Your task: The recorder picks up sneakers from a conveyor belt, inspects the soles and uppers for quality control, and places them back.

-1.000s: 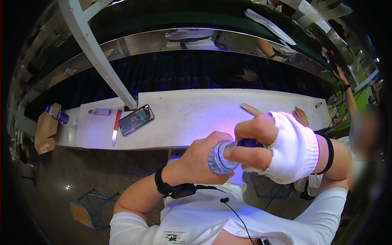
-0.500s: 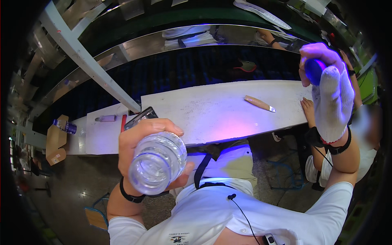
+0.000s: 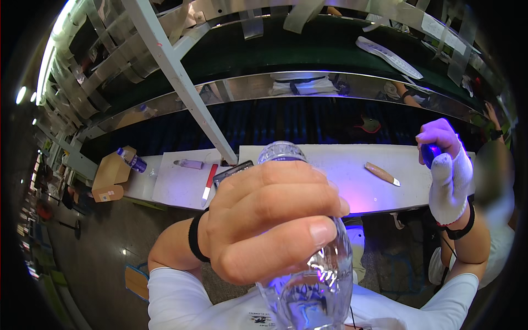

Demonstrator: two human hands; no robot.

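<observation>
In front of me, close to the camera, my bare left hand (image 3: 272, 220) is wrapped round a clear plastic bottle (image 3: 311, 289). One end of the bottle shows past my knuckles toward the table and the other reaches toward my chest. My right hand (image 3: 448, 170), in a white glove that leaves some fingertips bare, is raised at the right and pinches a small round blue cap (image 3: 430, 154). Purple light tints that hand. Beyond the bottle, a knife with a tan handle (image 3: 382, 174) lies on the white worktable (image 3: 324, 157).
On the table's left lie a dark phone (image 3: 231, 173), a red-handled blade (image 3: 209, 184) and a small purple tube (image 3: 188, 164). A capped bottle (image 3: 132, 159) leans by a cardboard box (image 3: 113, 176). A grey post (image 3: 181, 82) rises behind; another person (image 3: 492, 214) sits at right.
My left hand has brought the bottle up and closer, turning it so the back of my hand faces the camera. My right hand sits lower in view, still holding the cap. The view has tilted upward.
</observation>
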